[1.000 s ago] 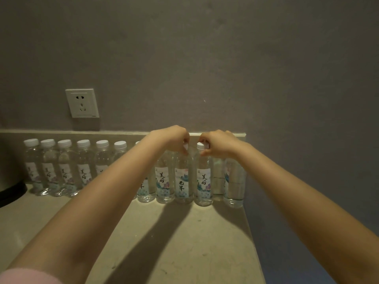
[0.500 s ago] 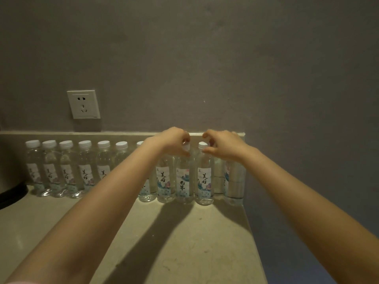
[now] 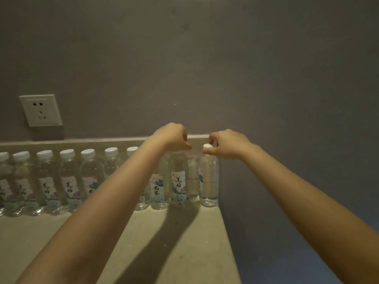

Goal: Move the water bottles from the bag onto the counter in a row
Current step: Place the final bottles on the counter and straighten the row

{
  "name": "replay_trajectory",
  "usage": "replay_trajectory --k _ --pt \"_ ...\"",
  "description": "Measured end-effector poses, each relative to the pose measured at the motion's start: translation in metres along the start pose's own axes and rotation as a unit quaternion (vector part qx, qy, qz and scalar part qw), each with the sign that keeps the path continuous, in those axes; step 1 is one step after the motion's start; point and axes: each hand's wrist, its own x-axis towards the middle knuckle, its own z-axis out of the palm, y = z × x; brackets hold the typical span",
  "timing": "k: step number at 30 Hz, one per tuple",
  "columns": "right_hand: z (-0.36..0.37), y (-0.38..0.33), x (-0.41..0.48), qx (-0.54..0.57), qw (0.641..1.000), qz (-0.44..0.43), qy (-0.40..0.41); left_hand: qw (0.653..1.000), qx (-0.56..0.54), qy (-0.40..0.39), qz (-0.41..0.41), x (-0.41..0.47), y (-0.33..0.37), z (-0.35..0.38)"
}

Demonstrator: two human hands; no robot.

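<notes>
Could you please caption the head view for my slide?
Right hand pinches the end bottle by its cap; left hand grips the next bottle, in a row on the counter.

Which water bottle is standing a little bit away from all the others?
The bottle at the right end of the row, whose cap the right hand pinches. A gap parts it from its neighbour; the others stand close together.
</notes>
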Motion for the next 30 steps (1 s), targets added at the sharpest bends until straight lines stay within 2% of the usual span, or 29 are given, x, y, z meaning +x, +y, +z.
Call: replay_trajectory --k 3,7,16,27,30 --pt "0.015 -0.007 0.002 -0.023 1.000 -0.001 0.001 1.000 0.010 -0.016 -0.008 -0.001 -0.004 0.001" --pt "0.027 -0.011 0.008 0.009 1.000 0.005 -0.013 0.999 0.042 -0.034 0.004 -0.002 -0.010 0.000" --pt "0.017 -0.007 0.011 0.122 0.980 -0.115 -0.106 1.000 0.013 -0.020 0.015 -0.004 -0.011 0.003" --pt "0.026 -0.008 0.019 0.141 0.978 -0.140 -0.064 0.999 -0.043 0.004 0.006 -0.010 -0.019 0.008" --pt "0.025 -0.007 0.014 0.158 0.978 -0.122 -0.054 0.999 -0.045 0.005 0.012 -0.012 -0.017 0.008"
